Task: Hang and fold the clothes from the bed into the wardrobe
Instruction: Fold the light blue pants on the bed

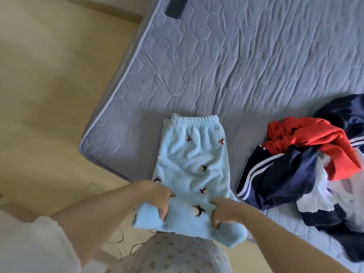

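Pyjama trousers [189, 160], pale blue fleece, scattered with small dark-and-white motifs: one item, laid flat near the corner of the mattress [256, 66], the legs apparently doubled one upon the other so that a single narrow panel is presented. The elasticated waistband [195, 120] is turned to the far side and the leg ends towards the person. This lie is judged to suit a fold carried away from the body in one movement. The near end is held raised off the mattress and turned back on itself. It is gripped at both edges: the left hand [155, 196] is closed on the left edge with its fingers curled over the cloth, and the right hand [224, 211] is closed on the right edge with its fingertips tucked into the fleece. A hold at the two edges is judged to keep the fold square and to stop the thick cloth from sagging in the middle. Step in hand, by estimate: the first fold of the legs up towards the waistband. The wardrobe is not in view. Pile of clothes [307, 164] — red, navy with white stripes, white — is heaped unsorted on the mattress to the right, near the trousers but apart from them, so much of the task is judged outstanding. Dark flat object [176, 6], perhaps a phone, is noted at the far edge of the mattress, well apart. Pale floor [49, 95] is seen to the left.
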`<action>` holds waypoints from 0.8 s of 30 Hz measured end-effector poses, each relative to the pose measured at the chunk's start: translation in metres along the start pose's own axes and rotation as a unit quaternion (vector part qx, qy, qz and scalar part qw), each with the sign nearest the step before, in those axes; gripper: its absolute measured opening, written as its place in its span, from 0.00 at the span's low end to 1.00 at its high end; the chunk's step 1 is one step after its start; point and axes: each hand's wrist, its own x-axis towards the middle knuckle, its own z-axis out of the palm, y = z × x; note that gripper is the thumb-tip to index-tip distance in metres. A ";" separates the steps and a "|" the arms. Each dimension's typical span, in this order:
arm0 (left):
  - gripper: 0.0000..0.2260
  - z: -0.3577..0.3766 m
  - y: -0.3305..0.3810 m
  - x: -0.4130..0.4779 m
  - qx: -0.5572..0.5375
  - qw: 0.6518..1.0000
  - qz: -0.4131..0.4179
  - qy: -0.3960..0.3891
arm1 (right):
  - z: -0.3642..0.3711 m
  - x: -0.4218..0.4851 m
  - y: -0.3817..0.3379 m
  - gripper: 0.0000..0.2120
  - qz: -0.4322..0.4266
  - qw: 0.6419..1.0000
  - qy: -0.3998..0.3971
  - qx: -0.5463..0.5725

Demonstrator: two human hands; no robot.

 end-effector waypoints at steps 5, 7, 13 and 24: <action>0.17 -0.071 0.017 -0.027 0.017 0.991 0.005 0.131 | -0.082 -0.008 -0.006 0.14 -0.009 0.992 0.122 0.037; 0.15 -0.104 0.025 -0.037 0.033 0.979 0.010 0.202 | -0.115 -0.010 -0.008 0.16 -0.019 0.979 0.199 0.036; 0.15 -0.160 0.034 -0.036 0.099 0.876 -0.017 0.471 | -0.166 -0.004 -0.015 0.17 -0.014 0.882 0.465 0.074; 0.31 -0.094 0.018 0.061 0.227 0.758 0.003 0.612 | -0.116 0.067 -0.016 0.29 0.051 0.918 0.394 0.005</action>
